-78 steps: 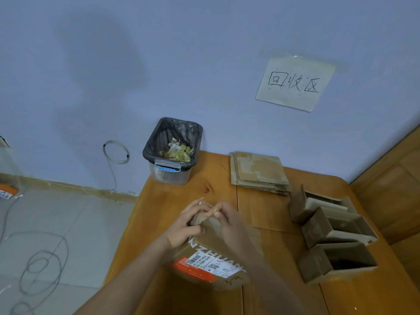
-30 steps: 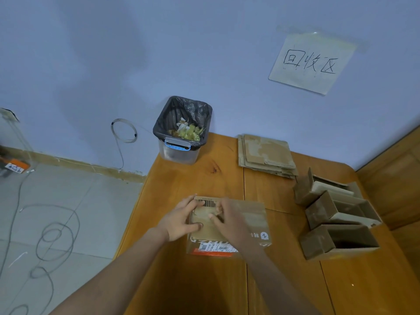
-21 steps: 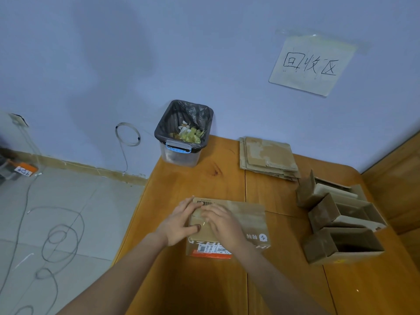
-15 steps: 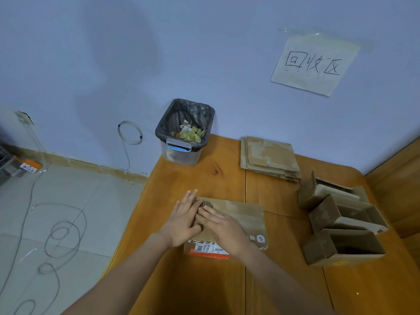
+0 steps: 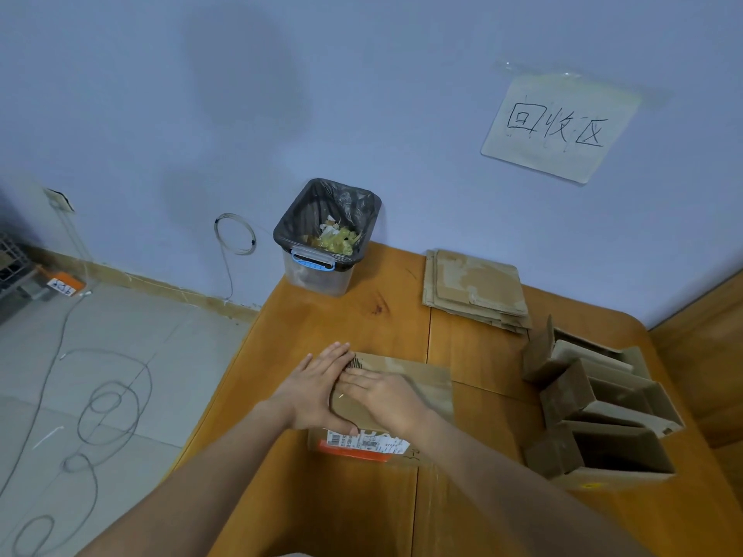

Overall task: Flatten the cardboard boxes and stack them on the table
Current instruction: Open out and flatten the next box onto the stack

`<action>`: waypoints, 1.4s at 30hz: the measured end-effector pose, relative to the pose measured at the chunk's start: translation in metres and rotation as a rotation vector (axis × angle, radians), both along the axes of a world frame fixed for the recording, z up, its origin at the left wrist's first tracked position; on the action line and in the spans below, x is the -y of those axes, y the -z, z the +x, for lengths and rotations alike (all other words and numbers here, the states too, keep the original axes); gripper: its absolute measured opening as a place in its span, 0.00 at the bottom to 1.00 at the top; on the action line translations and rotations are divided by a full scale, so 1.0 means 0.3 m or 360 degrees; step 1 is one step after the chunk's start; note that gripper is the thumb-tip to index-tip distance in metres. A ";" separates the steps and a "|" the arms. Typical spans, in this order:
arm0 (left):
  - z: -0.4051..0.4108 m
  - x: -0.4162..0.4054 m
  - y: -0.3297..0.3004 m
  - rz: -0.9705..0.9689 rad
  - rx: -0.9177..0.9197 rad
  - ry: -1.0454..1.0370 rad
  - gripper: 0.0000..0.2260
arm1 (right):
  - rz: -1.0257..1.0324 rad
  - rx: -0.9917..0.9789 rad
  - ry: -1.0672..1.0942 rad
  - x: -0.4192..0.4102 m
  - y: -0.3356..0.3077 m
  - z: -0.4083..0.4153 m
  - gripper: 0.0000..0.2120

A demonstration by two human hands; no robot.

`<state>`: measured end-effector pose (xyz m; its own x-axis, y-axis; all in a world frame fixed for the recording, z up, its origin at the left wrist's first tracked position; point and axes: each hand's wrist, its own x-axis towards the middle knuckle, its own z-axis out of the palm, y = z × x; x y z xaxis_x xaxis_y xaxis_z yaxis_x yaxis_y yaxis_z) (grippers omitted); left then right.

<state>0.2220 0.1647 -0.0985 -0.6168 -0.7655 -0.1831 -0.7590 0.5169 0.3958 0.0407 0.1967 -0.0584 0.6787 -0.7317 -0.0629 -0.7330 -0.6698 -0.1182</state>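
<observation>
While both hands (image 5: 354,391) press the flattened box (image 5: 418,381), bare table (image 5: 345,315) lies beyond.

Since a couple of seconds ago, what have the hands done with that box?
The box, then held up and bulging between curled fingers, now lies flat on the table. Both hands let go their grip: the left hand and right hand press it down with straight fingers. The flat stack, three open boxes and bin stayed put.

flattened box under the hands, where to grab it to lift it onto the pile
Judging by its pose, pinch the flattened box at its bare right edge, coming from the right: it lies flat, both hands press its left part, and the stack lies beyond.
</observation>
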 end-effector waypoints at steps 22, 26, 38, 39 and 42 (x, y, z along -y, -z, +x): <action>0.006 0.013 -0.003 0.0069 -0.0197 0.0024 0.58 | -0.0123 0.0094 0.0228 -0.092 -0.087 -0.218 0.21; 0.005 0.015 -0.002 0.0077 -0.0197 0.0036 0.58 | -0.0057 0.0093 0.0143 -0.020 -0.116 -0.184 0.12; 0.005 0.012 0.004 0.0078 -0.0239 0.0038 0.57 | 0.0040 0.0194 0.0270 0.072 -0.033 -0.066 0.13; 0.005 0.013 0.003 0.0079 -0.0244 0.0037 0.57 | 0.0030 0.0145 0.0230 0.080 -0.029 -0.066 0.15; 0.008 0.015 0.002 0.0091 -0.0248 0.0035 0.57 | 0.0112 0.0024 0.0093 0.086 -0.021 -0.070 0.17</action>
